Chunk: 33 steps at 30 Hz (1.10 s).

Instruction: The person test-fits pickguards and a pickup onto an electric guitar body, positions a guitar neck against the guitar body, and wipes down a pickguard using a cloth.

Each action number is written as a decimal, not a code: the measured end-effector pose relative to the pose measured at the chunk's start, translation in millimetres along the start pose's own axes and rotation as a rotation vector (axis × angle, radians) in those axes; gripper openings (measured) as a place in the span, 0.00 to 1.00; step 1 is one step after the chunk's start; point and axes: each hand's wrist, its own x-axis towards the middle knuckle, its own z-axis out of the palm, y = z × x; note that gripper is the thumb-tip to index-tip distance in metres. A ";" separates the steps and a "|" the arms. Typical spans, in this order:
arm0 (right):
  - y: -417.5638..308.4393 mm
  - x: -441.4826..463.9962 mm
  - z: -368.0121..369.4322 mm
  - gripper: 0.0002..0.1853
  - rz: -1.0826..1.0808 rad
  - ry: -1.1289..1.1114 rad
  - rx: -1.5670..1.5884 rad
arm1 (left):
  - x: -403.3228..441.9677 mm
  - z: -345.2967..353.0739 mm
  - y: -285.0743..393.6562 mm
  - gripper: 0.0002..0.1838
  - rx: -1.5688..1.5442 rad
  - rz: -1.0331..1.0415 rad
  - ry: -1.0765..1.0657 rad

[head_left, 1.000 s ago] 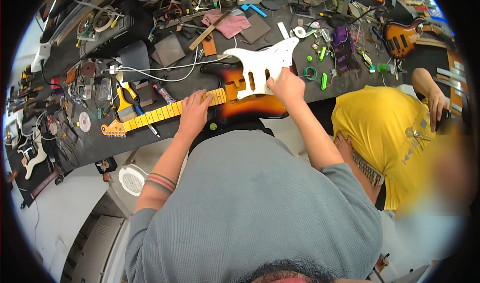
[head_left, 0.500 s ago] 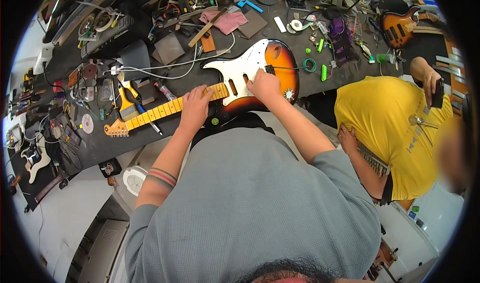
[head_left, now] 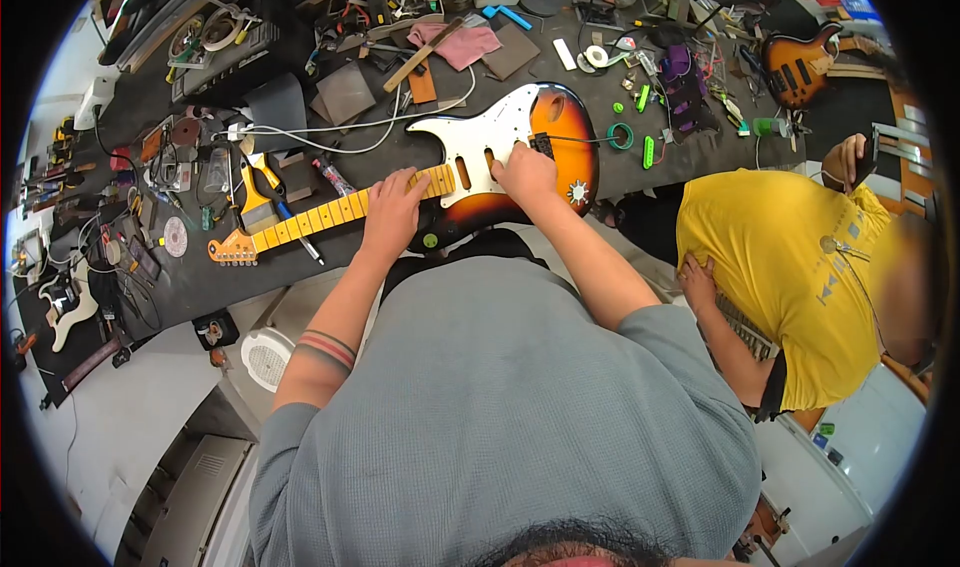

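Note:
An electric guitar (head_left: 565,152) with a sunburst body lies across the front of the bench, its maple neck (head_left: 325,217) pointing left. My left hand (head_left: 393,210) is closed over the neck near the body, fingers across the fretboard. Over the white pickguard (head_left: 485,122), my right hand (head_left: 527,174) is curled beside the black bridge (head_left: 541,145); what its fingers pinch, if anything, is hidden. Slots show in the pickguard. A thin dark rod runs right from the bridge towards a green ring (head_left: 620,135).
Yellow-handled pliers (head_left: 265,174) and a brush (head_left: 258,207) lie above the headstock. A white cable (head_left: 330,132) crosses the bench behind the neck. Tools and parts crowd the back. At right sits a person in a yellow shirt (head_left: 770,267), phone (head_left: 868,162) in hand.
The person in yellow has shifted, and the hand with the phone is lower and nearer the right edge. The view has tilted slightly. My hands stay in nearly the same places on the guitar.

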 end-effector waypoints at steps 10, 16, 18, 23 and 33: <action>36.8 -47.1 -6.0 0.23 -0.134 0.042 0.082 | -2.5 2.0 3.0 0.29 0.008 0.013 0.035; 40.3 -70.1 5.2 0.28 -0.218 0.056 0.017 | -1.8 -0.5 3.6 0.30 0.015 0.013 0.004; 44.1 -68.6 8.8 0.29 -0.220 0.060 0.020 | -1.4 -1.7 4.4 0.31 0.021 0.010 -0.006; 48.9 -67.1 16.1 0.27 -0.209 0.079 0.084 | -3.2 -0.2 4.6 0.30 0.035 0.007 -0.014; 48.3 -68.6 20.8 0.20 -0.248 0.105 0.089 | -6.6 2.5 7.1 0.31 0.040 0.002 -0.005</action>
